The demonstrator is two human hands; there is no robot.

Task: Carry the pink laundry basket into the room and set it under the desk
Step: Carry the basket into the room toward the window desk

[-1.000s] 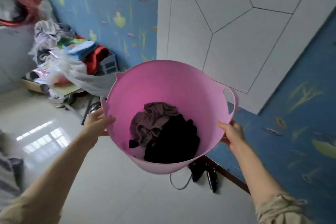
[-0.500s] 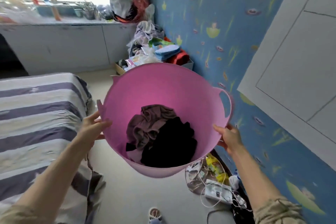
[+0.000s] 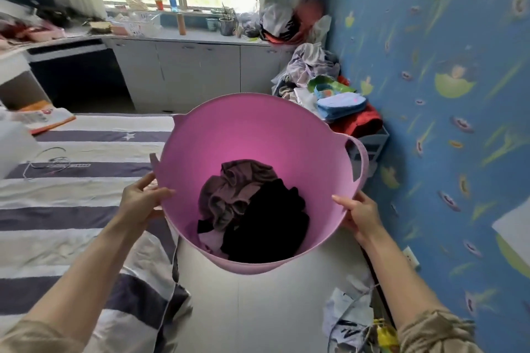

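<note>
I hold the pink laundry basket (image 3: pixel 243 135) in the air in front of me, above the floor. Brown and black clothes (image 3: pixel 252 209) lie in its bottom. My left hand (image 3: pixel 140 200) grips the rim on the left side. My right hand (image 3: pixel 360 215) grips the rim on the right, just below the loop handle. Far left at the back stands the desk (image 3: pixel 57 46), with a dark opening (image 3: pixel 80 77) under its top.
A bed with a striped cover (image 3: pixel 71 209) fills the left. A heap of clothes and boxes (image 3: pixel 329 94) lies against the blue wall (image 3: pixel 444 123) on the right. White cabinets (image 3: pixel 200 74) run under the window. Cables and clutter (image 3: pixel 355 321) sit on the floor strip (image 3: pixel 258 309).
My view has swung left from the white door and blue wall into the room. The bed, cabinets, window and desk have come into view. Both hands keep their hold on the basket.
</note>
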